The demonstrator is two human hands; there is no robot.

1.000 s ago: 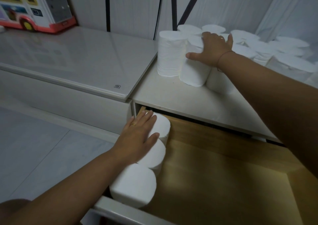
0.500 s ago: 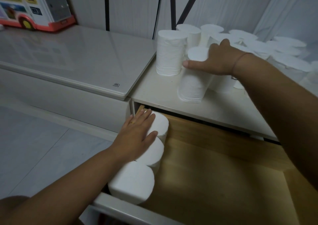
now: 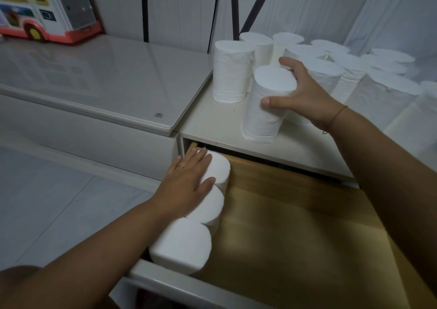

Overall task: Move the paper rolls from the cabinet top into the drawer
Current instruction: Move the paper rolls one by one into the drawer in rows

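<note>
Most of the drawer (image 3: pixel 307 226) floor is left bare, from its middle to 3 and 6 o'clock. Its 9 o'clock side is filled by three rolls (image 3: pixel 182 245) in a row, partly covered by the flat left hand (image 3: pixel 186 185). On the top (image 3: pixel 208 124), bare surface is seen at 9 o'clock of the held roll (image 3: pixel 262 114), gripped by the right hand (image 3: pixel 309 100); 11 to 3 o'clock is blocked by standing rolls (image 3: pixel 231 77).
</note>
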